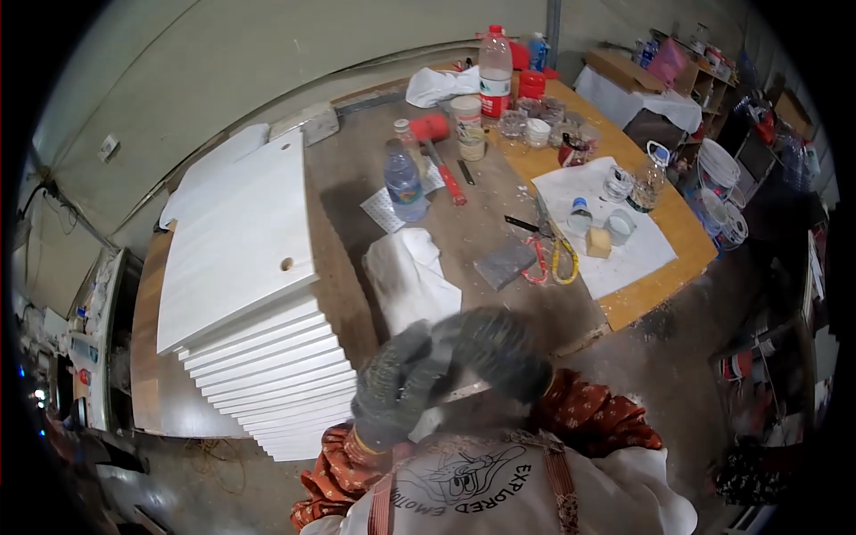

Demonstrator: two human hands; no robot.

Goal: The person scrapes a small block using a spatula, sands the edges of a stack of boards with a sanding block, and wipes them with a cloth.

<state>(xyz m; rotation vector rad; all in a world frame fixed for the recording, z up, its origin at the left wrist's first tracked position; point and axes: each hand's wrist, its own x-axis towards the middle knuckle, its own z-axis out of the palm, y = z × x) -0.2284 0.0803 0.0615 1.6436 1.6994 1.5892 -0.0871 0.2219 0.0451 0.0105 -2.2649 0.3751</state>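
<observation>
Both my hands wear dark gloves and are close together in front of my chest, at the table's near edge. My left hand (392, 388) is curled, its fingers bent towards the other hand. Over to the right, my right hand (495, 352) is bent and blurred by motion. Whether either hand holds something cannot be made out. Just beyond them lies a crumpled white cloth (412, 276). A tall stack of white panels (241, 241) stands to the left, the top one with two round holes. A grey block (505, 266) lies ahead on the right.
On the table (481, 223) are a blue-labelled bottle (406, 187), a red-handled hammer (444, 174), scissors (551, 254), a yellowish block (598, 242) on white paper (624, 267), and several jars. A red-capped bottle (495, 76) stands at the back. Buckets (720, 178) stand at the right.
</observation>
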